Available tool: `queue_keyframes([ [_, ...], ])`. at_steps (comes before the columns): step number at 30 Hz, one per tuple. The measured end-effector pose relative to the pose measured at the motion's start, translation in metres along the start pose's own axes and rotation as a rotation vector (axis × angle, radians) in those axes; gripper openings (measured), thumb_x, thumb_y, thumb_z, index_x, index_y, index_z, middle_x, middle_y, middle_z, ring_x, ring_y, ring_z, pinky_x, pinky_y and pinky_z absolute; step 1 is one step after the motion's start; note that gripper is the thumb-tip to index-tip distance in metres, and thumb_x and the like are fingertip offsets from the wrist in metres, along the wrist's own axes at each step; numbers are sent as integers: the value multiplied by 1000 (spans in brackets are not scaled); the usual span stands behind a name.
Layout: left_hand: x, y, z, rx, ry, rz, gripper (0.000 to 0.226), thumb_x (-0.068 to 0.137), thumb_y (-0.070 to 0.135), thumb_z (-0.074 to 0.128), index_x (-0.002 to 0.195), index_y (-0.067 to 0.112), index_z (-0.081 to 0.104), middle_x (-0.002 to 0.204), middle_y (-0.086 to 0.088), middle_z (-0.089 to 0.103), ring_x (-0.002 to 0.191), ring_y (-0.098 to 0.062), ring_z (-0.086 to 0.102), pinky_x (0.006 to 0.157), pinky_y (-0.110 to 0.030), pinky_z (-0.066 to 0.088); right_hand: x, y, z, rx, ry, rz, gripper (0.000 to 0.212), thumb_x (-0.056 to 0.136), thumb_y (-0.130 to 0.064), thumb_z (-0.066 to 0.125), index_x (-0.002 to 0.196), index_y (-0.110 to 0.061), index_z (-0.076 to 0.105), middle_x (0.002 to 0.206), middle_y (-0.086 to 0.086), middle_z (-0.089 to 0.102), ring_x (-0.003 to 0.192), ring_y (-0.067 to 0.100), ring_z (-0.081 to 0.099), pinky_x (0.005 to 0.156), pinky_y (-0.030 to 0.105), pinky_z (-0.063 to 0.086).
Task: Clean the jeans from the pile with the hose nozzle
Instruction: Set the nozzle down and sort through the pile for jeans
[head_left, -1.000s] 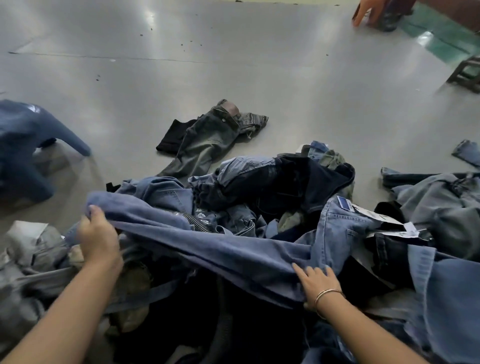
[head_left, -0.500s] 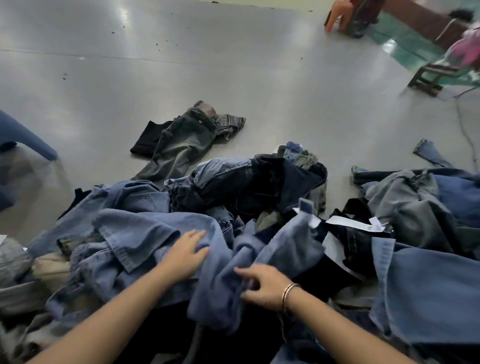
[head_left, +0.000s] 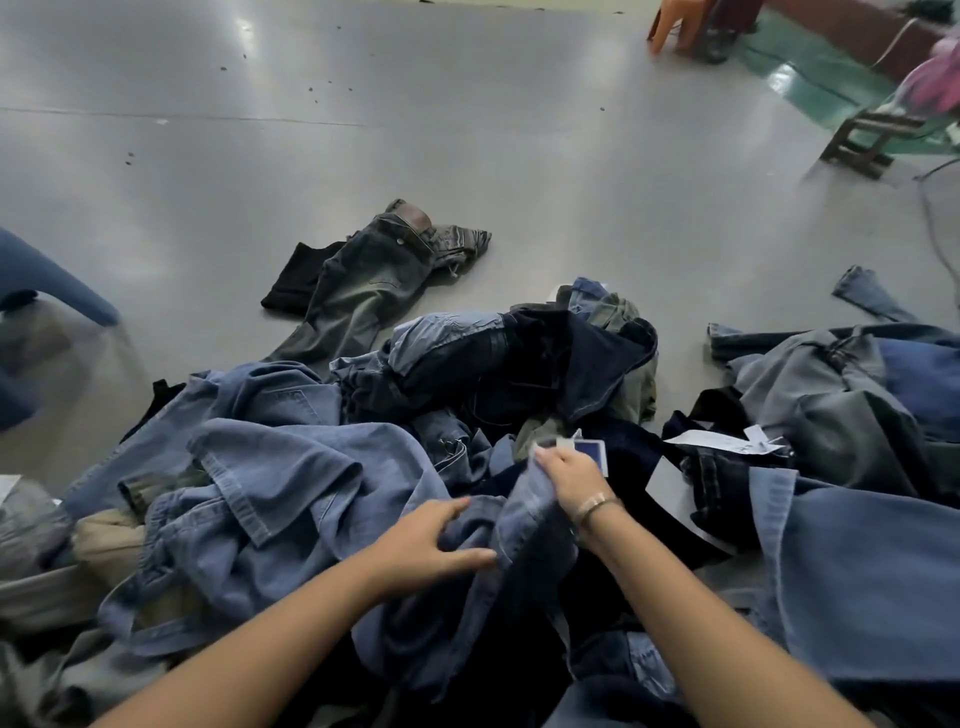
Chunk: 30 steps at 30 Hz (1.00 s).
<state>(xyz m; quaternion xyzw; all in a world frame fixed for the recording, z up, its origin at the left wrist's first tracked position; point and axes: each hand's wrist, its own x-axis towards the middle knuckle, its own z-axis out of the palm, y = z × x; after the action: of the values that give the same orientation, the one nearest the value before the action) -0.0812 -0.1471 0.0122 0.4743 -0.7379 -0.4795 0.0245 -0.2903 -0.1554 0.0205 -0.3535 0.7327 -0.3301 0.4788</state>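
- The right hand (head_left: 569, 475) grasps a fold of the light blue jeans (head_left: 291, 488) near the waist, with the fingers curled around the cloth; a thin bracelet (head_left: 597, 504) sits on the wrist.
- The left hand (head_left: 426, 545) lies on the same jeans at about 8 o'clock from the right hand, fingers spread and only slightly bent, pressing the cloth without a real grip.
- A small blue tag (head_left: 592, 451) shows just beside the right hand, at 1 o'clock.
- The light blue jeans lie on top of the pile (head_left: 519, 374), spreading toward 9 o'clock from the hands.
- A dark grey pair (head_left: 363, 280) lies alone on the grey floor (head_left: 467, 130), at 11 o'clock, apart from the pile.
- White paper labels (head_left: 722, 441) lie on dark denim at 3 o'clock.
- A wooden stool (head_left: 867, 140) stands far at 1 o'clock.
- The hose nozzle cannot be seen.
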Motion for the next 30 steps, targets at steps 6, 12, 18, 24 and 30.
queue_keyframes([
  [6,-12,61,-29,-616,310,206,20,79,27,70,98,25,67,93,14,73,98,-8,64,78,-13,48,-48,-115,-20,388,-272,-187,24,97,-33,52,80,-17,58,72,-2,57,66,10,52,65,23,44],
  [12,-57,94,-85,-679,119,192,24,73,56,55,75,44,75,82,15,74,78,1,69,61,-9,50,-90,-136,-66,-739,-555,-322,61,67,-69,70,105,-21,67,111,7,69,102,25,65,94,40,50],
  [18,-56,108,-112,-265,410,157,33,79,59,64,76,27,68,76,17,65,73,4,58,68,-13,44,-124,-130,-71,250,-587,-167,20,79,-15,56,71,-8,74,78,8,73,70,16,68,67,22,55],
  [24,-71,130,-60,-492,956,82,40,68,62,68,88,31,52,93,3,58,80,-6,55,74,-19,46,-125,-143,-77,978,-379,-68,15,82,-9,61,67,-9,65,54,2,59,49,10,59,49,14,50],
  [30,-71,149,-21,-610,731,17,44,64,61,70,86,26,58,80,9,66,70,6,58,66,-13,46,-152,-133,-75,1200,-388,-276,50,16,-10,64,64,-3,73,67,6,70,58,16,70,51,26,57],
])
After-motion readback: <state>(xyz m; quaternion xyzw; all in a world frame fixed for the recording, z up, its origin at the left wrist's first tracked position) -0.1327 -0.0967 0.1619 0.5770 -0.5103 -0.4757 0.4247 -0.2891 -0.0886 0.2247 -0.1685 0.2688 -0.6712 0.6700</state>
